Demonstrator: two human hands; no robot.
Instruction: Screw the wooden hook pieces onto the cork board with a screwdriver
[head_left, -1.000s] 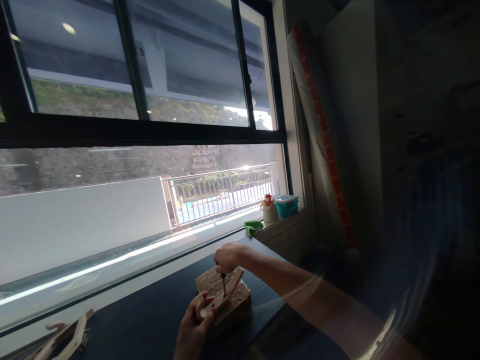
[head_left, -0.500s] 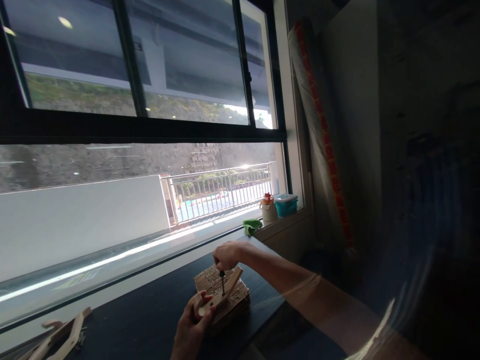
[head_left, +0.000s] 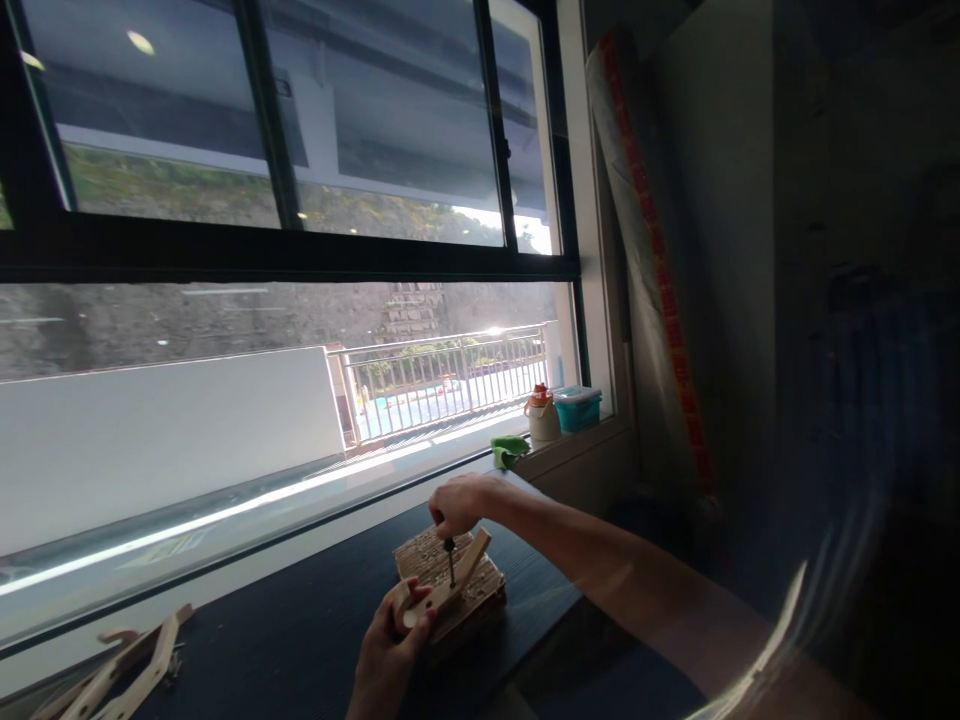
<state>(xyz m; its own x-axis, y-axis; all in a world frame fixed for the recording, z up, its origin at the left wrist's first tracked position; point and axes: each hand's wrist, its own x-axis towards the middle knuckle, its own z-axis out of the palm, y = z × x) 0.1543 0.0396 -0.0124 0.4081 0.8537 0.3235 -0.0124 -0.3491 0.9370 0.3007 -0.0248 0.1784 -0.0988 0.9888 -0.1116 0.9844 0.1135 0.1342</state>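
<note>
My left hand (head_left: 390,655) grips the near end of a light wooden piece (head_left: 444,590) that lies slanted on top of a stack of wooden sheets (head_left: 457,585) on the dark table (head_left: 285,640). My right hand (head_left: 459,503) is closed round the handle of a small screwdriver (head_left: 450,560), held upright with its tip down on the wooden piece. My right forearm reaches in from the lower right.
More light wooden parts (head_left: 120,670) lie at the table's left edge by the window sill. On the sill at the right stand a green cloth (head_left: 508,450), a white bottle with an orange cap (head_left: 541,415) and a teal box (head_left: 579,408). A rolled sheet (head_left: 652,270) leans in the corner.
The view has shifted slightly; both hands keep their hold, with the screwdriver still upright on the wooden piece.
</note>
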